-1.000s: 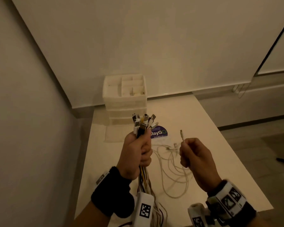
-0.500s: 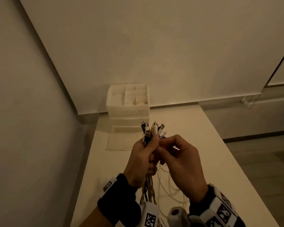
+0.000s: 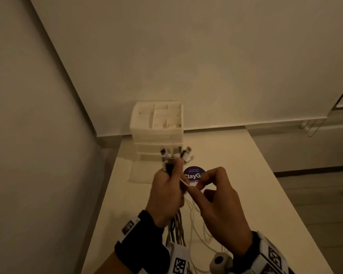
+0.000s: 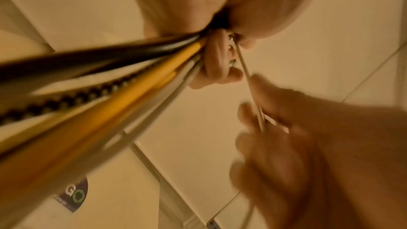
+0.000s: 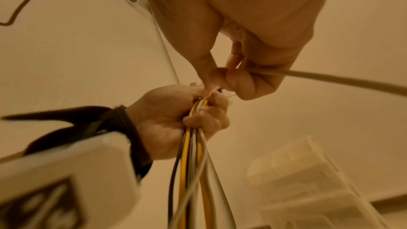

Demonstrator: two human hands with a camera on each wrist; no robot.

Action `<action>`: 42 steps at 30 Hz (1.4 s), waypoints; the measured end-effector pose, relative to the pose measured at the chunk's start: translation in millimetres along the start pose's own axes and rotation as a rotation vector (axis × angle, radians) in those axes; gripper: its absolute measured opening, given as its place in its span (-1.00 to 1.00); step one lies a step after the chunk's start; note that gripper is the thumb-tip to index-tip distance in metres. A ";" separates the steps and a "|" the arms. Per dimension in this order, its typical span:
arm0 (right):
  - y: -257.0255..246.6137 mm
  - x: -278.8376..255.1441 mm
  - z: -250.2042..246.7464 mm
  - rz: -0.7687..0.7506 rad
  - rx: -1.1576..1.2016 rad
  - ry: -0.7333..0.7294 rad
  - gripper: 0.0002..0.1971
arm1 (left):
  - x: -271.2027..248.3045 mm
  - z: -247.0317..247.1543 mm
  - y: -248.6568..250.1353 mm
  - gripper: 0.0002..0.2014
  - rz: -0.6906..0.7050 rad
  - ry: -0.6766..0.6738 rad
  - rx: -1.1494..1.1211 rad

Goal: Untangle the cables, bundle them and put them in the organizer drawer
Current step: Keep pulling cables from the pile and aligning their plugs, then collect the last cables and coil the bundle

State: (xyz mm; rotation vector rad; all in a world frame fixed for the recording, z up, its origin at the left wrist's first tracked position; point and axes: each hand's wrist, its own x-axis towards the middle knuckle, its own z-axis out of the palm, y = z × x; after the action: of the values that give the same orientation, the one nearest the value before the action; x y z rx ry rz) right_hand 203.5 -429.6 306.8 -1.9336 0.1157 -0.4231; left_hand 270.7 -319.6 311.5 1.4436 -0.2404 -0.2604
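Head view high, looking down; wrist views close, upward; hands (image 3: 196,196) shared.

Bare bench (image 3: 236,165) lies open right of the organizer (image 3: 156,123); walls close its left and rear.

The person's right hand (image 4: 308,145) is a soft blur in the left wrist view, and the picture's edge at 4 o'clock cuts it off. The bunch of black, yellow and white cables (image 4: 92,93) is smeared there too. From the head, the plug ends (image 3: 174,155) are too small to tell apart. The round purple sticker (image 3: 193,174) is partly hidden behind the fingers.
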 end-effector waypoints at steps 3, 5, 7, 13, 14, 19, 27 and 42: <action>21.9 -6.5 -9.8 -0.025 -0.014 -0.123 -0.93 | 15.2 -12.8 7.7 -0.44 0.096 0.146 -0.073; 43.6 -12.9 -17.5 -0.002 -0.010 -0.246 -0.82 | 22.8 -23.5 17.0 -0.47 0.137 0.216 -0.188; 71.8 -17.7 -26.4 0.071 -0.020 -0.309 -0.74 | 28.7 -34.4 27.4 -0.54 0.158 0.237 -0.327; 145.3 -23.0 -42.9 0.260 -0.109 -0.250 -0.70 | 37.3 -65.1 49.6 -0.57 0.210 0.247 -0.360; 148.5 -20.9 -43.4 0.276 -0.108 -0.218 -0.69 | 35.8 -66.8 46.9 -0.56 0.217 0.207 -0.293; 117.7 6.7 -38.0 0.230 0.064 -0.081 -0.52 | 26.5 -37.3 24.7 -0.80 0.212 -0.053 0.231; 44.1 49.3 -33.1 0.040 0.492 -0.109 -0.74 | 26.7 12.5 -16.9 -0.94 0.175 -0.163 0.379; 115.3 34.3 -39.2 0.177 0.220 -0.142 -0.54 | 50.0 -57.1 14.5 -0.70 0.264 0.338 0.174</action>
State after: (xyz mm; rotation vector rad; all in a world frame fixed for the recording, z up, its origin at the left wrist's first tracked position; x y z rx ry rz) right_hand 235.3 -519.0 223.1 -1.7140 0.1410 -0.1722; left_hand 336.7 -280.2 319.8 1.5829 -0.1772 0.2241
